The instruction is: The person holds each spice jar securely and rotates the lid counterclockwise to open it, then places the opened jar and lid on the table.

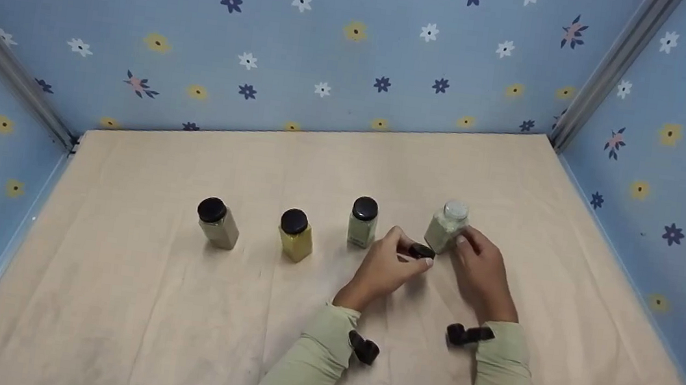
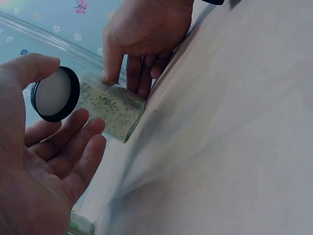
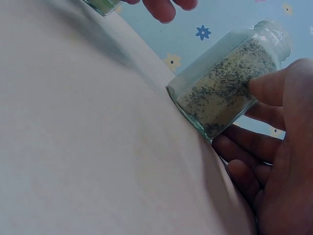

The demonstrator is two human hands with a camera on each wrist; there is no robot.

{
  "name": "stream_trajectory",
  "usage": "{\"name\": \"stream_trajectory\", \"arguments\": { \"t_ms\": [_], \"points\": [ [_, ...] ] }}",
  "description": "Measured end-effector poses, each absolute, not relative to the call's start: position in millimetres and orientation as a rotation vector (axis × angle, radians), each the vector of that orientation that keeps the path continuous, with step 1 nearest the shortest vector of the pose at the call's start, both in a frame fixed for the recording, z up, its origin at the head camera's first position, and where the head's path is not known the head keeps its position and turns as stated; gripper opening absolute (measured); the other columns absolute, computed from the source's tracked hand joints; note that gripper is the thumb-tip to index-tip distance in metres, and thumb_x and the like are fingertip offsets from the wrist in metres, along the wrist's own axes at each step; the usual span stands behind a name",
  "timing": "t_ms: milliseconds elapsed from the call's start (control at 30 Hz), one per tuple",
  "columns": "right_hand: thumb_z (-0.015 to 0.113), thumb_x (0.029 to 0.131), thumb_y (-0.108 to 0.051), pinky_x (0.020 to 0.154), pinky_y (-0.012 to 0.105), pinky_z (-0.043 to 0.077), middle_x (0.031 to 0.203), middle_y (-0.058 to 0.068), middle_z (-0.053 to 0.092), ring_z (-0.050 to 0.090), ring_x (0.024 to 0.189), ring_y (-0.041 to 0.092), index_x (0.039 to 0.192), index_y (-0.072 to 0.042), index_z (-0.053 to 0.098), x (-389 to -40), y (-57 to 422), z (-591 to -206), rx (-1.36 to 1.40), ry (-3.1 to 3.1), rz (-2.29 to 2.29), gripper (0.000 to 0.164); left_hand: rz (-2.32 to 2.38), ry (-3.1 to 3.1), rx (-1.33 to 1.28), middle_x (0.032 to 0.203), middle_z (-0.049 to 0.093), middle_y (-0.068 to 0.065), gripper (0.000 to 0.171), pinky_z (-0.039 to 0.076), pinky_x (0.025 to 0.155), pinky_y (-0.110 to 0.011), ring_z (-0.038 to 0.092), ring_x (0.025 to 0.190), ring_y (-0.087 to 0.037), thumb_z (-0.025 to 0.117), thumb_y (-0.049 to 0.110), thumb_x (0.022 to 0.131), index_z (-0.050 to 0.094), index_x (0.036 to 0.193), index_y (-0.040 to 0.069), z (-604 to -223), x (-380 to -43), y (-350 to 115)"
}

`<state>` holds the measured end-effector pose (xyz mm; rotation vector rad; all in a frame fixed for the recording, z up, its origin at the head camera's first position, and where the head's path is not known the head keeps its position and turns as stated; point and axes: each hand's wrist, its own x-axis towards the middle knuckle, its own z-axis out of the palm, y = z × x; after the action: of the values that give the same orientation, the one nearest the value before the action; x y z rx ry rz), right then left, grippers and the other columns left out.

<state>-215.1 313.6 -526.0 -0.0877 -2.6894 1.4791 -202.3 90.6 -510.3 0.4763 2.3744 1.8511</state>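
Observation:
My left hand (image 1: 385, 264) pinches a round black lid (image 1: 421, 252) between thumb and fingers. Its pale inner face shows in the left wrist view, where the lid (image 2: 55, 94) is tipped on edge. Just right of it, my right hand (image 1: 483, 270) grips an uncapped glass jar (image 1: 446, 228) by its side. Pale contents flecked with dark green bits partly fill that jar (image 3: 225, 81), and its threaded neck is bare. The jar's base meets the cloth. Lid and jar are apart in the head view.
Left of my hands stand three black-capped jars in a row: a green one (image 1: 363, 222), a yellow one (image 1: 296, 236) and a grey-beige one (image 1: 218, 223). Beige cloth (image 1: 202, 326) covers the table. Blue patterned walls (image 1: 309, 38) enclose the back and both sides.

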Motion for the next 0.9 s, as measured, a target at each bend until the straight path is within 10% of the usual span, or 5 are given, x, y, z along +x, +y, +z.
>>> {"name": "stream_trajectory", "arguments": {
  "t_ms": [900],
  "points": [
    [0.047, 0.107, -0.033, 0.115, 0.047, 0.032, 0.146, 0.014, 0.051, 0.042, 0.140, 0.030, 0.147, -0.008, 0.050, -214.4, 315.3, -527.4, -0.070, -2.671, 1.529, 0.048, 1.822, 2.298, 0.614, 0.109, 0.065, 0.003, 0.035, 0.053, 0.087, -0.023, 0.065, 0.097, -0.006, 0.072, 0.022, 0.091, 0.059, 0.123, 0.014, -517.0, -203.3, 92.0]
  ]
}}
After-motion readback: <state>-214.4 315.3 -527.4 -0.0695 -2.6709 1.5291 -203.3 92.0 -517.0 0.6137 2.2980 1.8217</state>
